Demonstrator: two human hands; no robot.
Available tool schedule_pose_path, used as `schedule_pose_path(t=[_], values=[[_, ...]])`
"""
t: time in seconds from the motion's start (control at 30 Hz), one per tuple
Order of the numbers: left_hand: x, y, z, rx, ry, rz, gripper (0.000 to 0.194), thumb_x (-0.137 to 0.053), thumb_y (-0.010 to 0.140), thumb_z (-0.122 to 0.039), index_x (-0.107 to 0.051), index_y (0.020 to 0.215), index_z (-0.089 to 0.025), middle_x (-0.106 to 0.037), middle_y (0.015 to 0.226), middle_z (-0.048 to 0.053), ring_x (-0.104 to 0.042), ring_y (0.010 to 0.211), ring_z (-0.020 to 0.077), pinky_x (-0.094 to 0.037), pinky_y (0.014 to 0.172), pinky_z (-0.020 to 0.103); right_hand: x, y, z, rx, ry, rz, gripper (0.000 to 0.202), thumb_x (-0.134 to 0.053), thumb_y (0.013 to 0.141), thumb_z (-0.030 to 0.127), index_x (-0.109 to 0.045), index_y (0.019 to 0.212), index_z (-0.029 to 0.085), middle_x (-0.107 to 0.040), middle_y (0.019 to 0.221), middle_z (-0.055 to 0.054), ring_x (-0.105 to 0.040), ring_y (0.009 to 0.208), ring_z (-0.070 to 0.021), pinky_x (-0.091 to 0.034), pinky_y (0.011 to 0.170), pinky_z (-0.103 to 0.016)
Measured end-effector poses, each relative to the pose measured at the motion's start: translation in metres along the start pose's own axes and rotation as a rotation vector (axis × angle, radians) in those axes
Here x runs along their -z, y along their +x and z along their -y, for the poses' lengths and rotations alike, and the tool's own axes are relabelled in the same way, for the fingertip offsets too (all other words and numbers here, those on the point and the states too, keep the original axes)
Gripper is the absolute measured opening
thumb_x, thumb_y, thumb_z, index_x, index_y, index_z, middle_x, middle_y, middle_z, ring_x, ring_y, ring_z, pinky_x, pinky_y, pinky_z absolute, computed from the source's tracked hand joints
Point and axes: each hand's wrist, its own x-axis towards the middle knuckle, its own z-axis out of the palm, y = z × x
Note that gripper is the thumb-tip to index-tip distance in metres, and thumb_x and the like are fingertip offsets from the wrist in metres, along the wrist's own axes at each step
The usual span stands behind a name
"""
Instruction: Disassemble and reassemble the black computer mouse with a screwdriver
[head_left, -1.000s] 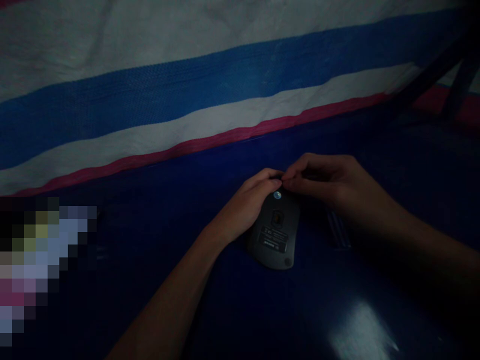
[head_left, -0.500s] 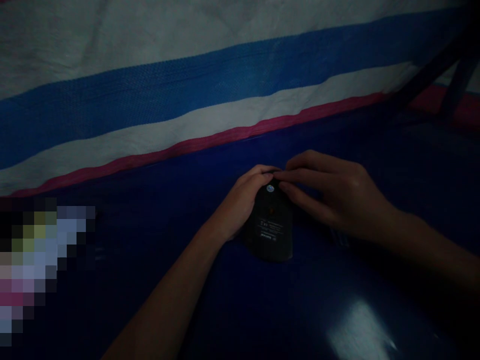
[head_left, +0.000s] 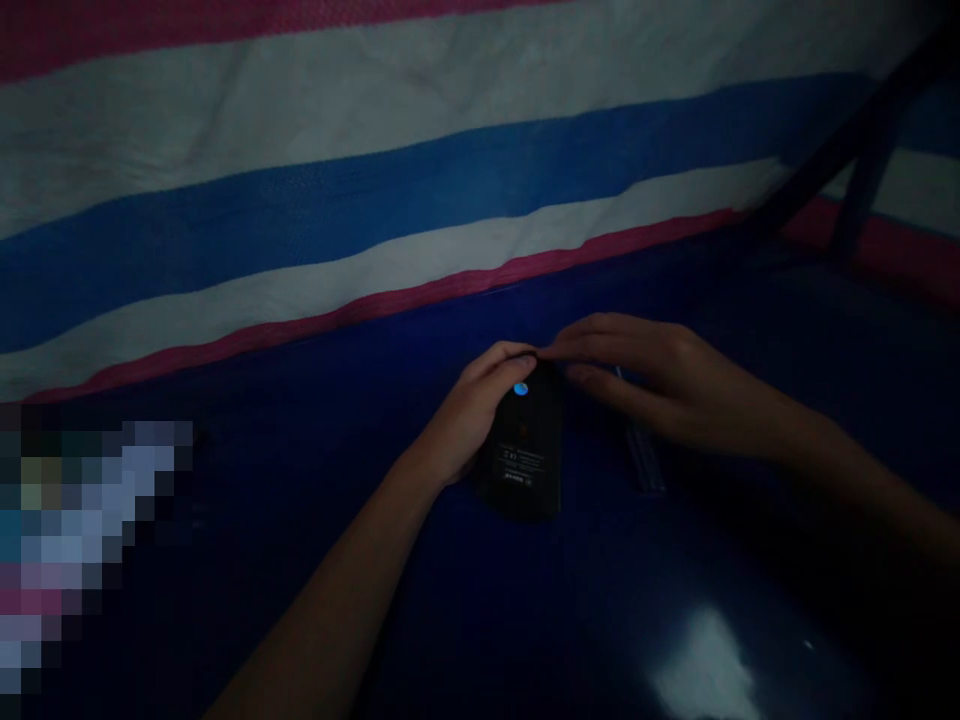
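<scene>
A black computer mouse (head_left: 536,475) shows its underside, with pale printed label text, a round shiny sticker and a dim orange spot in the middle. My left hand (head_left: 480,400) is closed around its left side and far end, the thumb lying over the face near the sticker. At the far edge, the index fingertip of my right hand (head_left: 645,365) touches the mouse, or nearly so. Its fingers are stretched out and the thumb stays apart below them. Just beneath the right hand lies a narrow, see-through object (head_left: 643,460), too dark to name.
The dark blue glossy surface (head_left: 450,620) reflects light at lower right. A white, blue and red striped sheet (head_left: 360,210) rises behind it. Dark bars (head_left: 862,190) stand at the upper right. At the left edge is a pixelated patch (head_left: 82,550).
The view has tilted up slightly. The mouse and left hand sit a little further left in view. The right hand has drawn slightly off the mouse's side, exposing more of the see-through object.
</scene>
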Motion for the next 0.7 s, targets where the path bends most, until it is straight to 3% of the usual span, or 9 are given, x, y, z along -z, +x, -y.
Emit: schedule_pose_path(t=[0.1, 0.23, 0.33, 0.47, 0.6, 0.7], values=[[0.001, -0.002, -0.001, 0.025, 0.022, 0.030, 0.022, -0.063, 0.078, -0.034, -0.060, 0.095, -0.022, -0.062, 0.076, -0.001, -0.060, 0.063, 0.0123, -0.042, 0.055, 0.022, 0.009, -0.023, 0.000, -0.057, -0.085, -0.016, 0.045, -0.043, 0.081, 0.007, -0.062, 0.120, 0.023, -0.069, 0.109, -0.006, -0.065, 0.100, -0.0226, -0.053, 0.086, -0.039], [0.003, -0.002, -0.001, 0.041, 0.029, 0.075, 0.020, -0.062, 0.076, -0.033, -0.057, 0.091, -0.021, -0.064, 0.078, 0.000, -0.064, 0.064, 0.0151, -0.045, 0.055, 0.024, -0.001, -0.074, 0.001, -0.054, -0.289, 0.123, 0.063, -0.042, 0.073, -0.003, -0.058, 0.126, 0.028, -0.062, 0.129, -0.005, -0.056, 0.121, -0.0275, -0.050, 0.094, -0.049], [0.003, -0.002, -0.002, 0.055, 0.021, 0.103, 0.018, -0.061, 0.076, -0.032, -0.056, 0.089, -0.021, -0.064, 0.078, 0.001, -0.065, 0.063, 0.0161, -0.045, 0.054, 0.024, -0.012, -0.098, 0.003, -0.085, -0.380, 0.135, 0.054, -0.046, 0.079, 0.001, -0.060, 0.124, 0.027, -0.059, 0.134, -0.008, -0.055, 0.123, -0.0295, -0.052, 0.090, -0.049], [0.002, -0.003, -0.004, 0.050, 0.030, 0.112, 0.016, -0.058, 0.077, -0.030, -0.058, 0.091, -0.022, -0.065, 0.079, 0.000, -0.064, 0.062, 0.0157, -0.044, 0.055, 0.025, -0.017, -0.098, 0.007, -0.067, -0.433, 0.126, 0.037, -0.049, 0.086, 0.008, -0.066, 0.115, 0.023, -0.065, 0.125, -0.010, -0.058, 0.119, -0.0300, -0.052, 0.089, -0.050], [-0.001, -0.004, -0.003, -0.011, 0.072, 0.133, 0.017, -0.057, 0.079, -0.029, -0.063, 0.093, -0.021, -0.068, 0.089, 0.003, -0.065, 0.070, 0.0158, -0.046, 0.062, 0.027, -0.012, -0.089, 0.015, -0.033, -0.447, 0.155, 0.034, -0.048, 0.087, 0.007, -0.065, 0.113, 0.020, -0.065, 0.124, -0.012, -0.056, 0.120, -0.0323, -0.052, 0.089, -0.052], [-0.003, -0.004, -0.003, -0.040, 0.077, 0.128, 0.015, -0.057, 0.079, -0.026, -0.064, 0.091, -0.021, -0.068, 0.093, 0.003, -0.065, 0.074, 0.0163, -0.047, 0.065, 0.027, -0.006, -0.087, 0.023, 0.009, -0.367, 0.078, 0.035, -0.047, 0.088, 0.007, -0.060, 0.118, 0.019, -0.066, 0.120, -0.013, -0.058, 0.118, -0.0294, -0.052, 0.091, -0.049]])
